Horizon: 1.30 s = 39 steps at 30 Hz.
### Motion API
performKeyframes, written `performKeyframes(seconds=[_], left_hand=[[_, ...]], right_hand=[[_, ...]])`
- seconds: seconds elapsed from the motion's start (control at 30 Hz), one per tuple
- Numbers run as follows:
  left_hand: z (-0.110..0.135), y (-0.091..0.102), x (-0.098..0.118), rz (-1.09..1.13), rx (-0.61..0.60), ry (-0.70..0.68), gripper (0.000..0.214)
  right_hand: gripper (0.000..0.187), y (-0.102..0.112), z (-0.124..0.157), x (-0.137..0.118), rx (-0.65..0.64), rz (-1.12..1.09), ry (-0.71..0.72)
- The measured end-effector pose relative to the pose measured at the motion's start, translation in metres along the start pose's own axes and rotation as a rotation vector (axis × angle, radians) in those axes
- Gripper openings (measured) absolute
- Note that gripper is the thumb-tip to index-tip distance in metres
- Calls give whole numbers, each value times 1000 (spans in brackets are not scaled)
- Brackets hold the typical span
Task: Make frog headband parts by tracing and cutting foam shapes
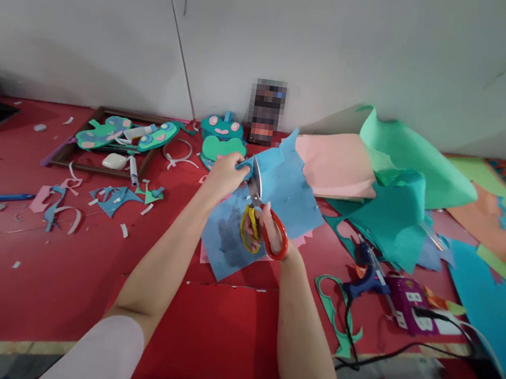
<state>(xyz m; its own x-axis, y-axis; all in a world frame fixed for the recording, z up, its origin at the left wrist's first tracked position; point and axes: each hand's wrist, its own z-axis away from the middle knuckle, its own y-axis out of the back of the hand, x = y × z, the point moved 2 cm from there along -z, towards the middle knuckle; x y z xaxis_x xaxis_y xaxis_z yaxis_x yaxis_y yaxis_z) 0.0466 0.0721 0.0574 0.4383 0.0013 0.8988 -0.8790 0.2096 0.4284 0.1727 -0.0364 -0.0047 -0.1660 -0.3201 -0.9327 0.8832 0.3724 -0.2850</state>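
My right hand (267, 225) grips a pair of scissors (256, 200) with one red and one yellow handle, its fingers through the loops. The metal blades point away from me, beside my left hand (228, 172). That hand pinches a small piece of blue felt (245, 165) close to the blades. Below both hands lies a larger blue felt sheet (282, 184), with a dark smudged patch on its near part and pink edges showing under it. Just beyond my left hand is a green felt cut-out (224, 147), partly covered by the hand.
A brown frame (66, 154) holds felt shapes and a white case (114, 161). Felt scraps (114, 197) and a blue pen (4, 198) lie left. On the right are green felt (411, 154), a glue gun (366, 273), a purple power strip (410, 303) and cables. A phone (266, 113) leans against the wall.
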Motion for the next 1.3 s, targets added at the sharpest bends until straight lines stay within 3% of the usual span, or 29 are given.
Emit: performKeyframes(seconds=[0.2,0.57,0.83,1.1,1.3], left_hand=[[4,-1,7,40,-3,-20,6],[-2,-5,-3,96,-12,-133,6],[-2,-7,-1,187,-55,-178,9],[0,-11,2,299,-45,-104,10],[-1,-14,2,249,-1,-77,10]], right_hand=[[64,0,0,-5,8,64,69],[68,7,2,-3,37,11,30],[66,11,5,-5,-40,-84,19],[65,11,2,-1,42,-60,24],[65,12,0,-1,83,-29,1]])
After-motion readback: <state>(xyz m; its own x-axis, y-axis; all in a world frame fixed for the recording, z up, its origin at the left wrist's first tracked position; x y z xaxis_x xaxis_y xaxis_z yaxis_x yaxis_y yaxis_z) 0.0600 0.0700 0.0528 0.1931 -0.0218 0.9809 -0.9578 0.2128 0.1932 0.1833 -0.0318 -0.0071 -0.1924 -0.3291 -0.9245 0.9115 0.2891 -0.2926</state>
